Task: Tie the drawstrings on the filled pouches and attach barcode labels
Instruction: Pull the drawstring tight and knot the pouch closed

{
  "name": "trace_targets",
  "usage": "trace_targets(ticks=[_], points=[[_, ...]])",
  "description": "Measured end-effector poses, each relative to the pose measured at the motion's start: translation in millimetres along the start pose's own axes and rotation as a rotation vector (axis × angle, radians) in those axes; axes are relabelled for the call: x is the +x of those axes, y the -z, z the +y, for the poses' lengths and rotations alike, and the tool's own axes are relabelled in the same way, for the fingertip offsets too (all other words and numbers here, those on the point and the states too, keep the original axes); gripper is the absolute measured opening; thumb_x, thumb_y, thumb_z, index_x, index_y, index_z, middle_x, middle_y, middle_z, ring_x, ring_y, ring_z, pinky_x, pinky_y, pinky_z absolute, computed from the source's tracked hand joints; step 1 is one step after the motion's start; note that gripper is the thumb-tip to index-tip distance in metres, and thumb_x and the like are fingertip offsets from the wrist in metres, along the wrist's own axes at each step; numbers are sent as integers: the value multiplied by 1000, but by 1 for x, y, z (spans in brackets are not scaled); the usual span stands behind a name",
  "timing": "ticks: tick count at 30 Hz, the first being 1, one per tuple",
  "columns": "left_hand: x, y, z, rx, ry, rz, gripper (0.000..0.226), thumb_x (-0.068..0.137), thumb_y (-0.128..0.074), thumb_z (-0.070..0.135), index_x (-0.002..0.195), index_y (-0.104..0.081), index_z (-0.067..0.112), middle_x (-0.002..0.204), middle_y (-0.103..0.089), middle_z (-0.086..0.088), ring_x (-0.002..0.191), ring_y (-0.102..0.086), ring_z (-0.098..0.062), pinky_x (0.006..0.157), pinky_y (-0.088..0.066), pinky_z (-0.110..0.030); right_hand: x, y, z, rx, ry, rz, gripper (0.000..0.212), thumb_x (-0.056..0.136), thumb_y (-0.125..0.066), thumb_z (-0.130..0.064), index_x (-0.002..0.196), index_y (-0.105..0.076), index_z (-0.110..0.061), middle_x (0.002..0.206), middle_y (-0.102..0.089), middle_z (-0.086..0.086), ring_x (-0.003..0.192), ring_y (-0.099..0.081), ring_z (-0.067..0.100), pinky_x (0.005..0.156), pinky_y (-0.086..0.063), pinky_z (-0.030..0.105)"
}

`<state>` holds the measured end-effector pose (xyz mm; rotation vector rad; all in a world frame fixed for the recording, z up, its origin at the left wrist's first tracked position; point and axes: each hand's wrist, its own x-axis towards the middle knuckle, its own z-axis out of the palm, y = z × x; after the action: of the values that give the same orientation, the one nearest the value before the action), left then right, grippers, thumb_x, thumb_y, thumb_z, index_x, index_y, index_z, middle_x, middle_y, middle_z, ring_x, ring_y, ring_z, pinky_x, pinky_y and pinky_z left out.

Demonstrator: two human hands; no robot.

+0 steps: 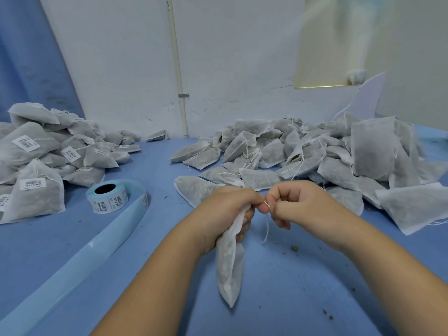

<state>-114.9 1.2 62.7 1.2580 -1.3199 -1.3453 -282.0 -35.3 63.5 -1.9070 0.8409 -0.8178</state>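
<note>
Here my left hand (228,209) grips the pouch (229,263) neck, right of the label roll (114,197); my right hand (291,202) pinches its drawstring (266,226). Tying step; next, I judge, cinch the knot.

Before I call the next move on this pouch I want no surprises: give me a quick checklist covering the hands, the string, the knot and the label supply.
1. Grip: left hand holds the pouch by its neck: ok.
2. String: right hand pinches the drawstring: ok.
3. Knot finished: cannot tell, fingers hide it.
4. Barcode label on this pouch: not ok, none on the side showing.
5. Supply: label roll sits on the table left of the hands, labels exposed: ok.
</note>
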Motion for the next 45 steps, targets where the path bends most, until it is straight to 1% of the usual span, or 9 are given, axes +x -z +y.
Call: trace_targets(ticks=[9,16,21,24,27,32,37,41,45], points=[[0,-2,0,43,-8,59,26,84,-64,16,58,-69,20,46,-39,2,37,-30,-12,39,-27,-17,2,4,7,-24,-19,-10,13,64,-53,-16,70,-62,-8,57,-52,0,54,-50,11,59,-42,27],[1,0,-2,129,-74,159,18,79,-77,28,63,-74,22,64,-65,6,42,-44,-5,39,-34,-19,3,6,9,-81,-58,18,18,61,-53,-20,70,-58,-6,57,-51,0,53,-50,9,59,-41,27],[0,0,-1,142,-58,158,23,83,-74,30,61,-73,24,63,-63,6,43,-43,-5,42,-35,-20,3,6,9,-77,-71,32,15,63,-54,-21,70,-59,-8,58,-52,1,53,-51,9,60,-41,30],[0,-1,-1,121,-69,173,30,86,-71,30,57,-71,26,62,-60,6,46,-42,-6,47,-33,-20,4,7,11,-62,-50,73,7,75,-60,-13,69,-61,-13,57,-53,0,52,-53,8,58,-41,28],[1,-3,-1,106,-96,189,36,88,-69,30,53,-68,27,58,-57,8,49,-41,-8,49,-32,-22,5,7,13,-12,1,178,18,83,-61,-10,68,-64,-20,55,-59,-1,54,-54,14,57,-42,31],[1,-4,-2,113,-129,207,38,90,-67,30,53,-67,28,55,-56,11,47,-47,-1,55,-31,-27,4,8,7,113,46,244,5,70,-66,-23,75,-67,-25,66,-66,4,59,-63,15,54,-46,26],[3,-5,-3,121,-141,231,33,89,-69,32,56,-68,29,58,-57,11,49,-49,0,57,-33,-28,2,3,7,30,36,234,7,81,-70,-13,87,-66,-15,64,-64,-9,60,-65,10,55,-46,25],[3,-6,-4,143,-144,247,30,88,-69,33,59,-68,29,60,-59,12,50,-50,-1,59,-35,-27,3,1,7,-7,-2,244,12,82,-66,-4,85,-67,-15,63,-65,-7,61,-65,9,56,-46,26],[3,-7,-4,164,-151,241,27,88,-70,35,61,-68,27,62,-61,10,46,-48,-1,58,-36,-27,3,0,8,-77,-18,249,18,81,-63,-4,81,-70,-21,63,-65,-5,61,-64,11,58,-45,28]])
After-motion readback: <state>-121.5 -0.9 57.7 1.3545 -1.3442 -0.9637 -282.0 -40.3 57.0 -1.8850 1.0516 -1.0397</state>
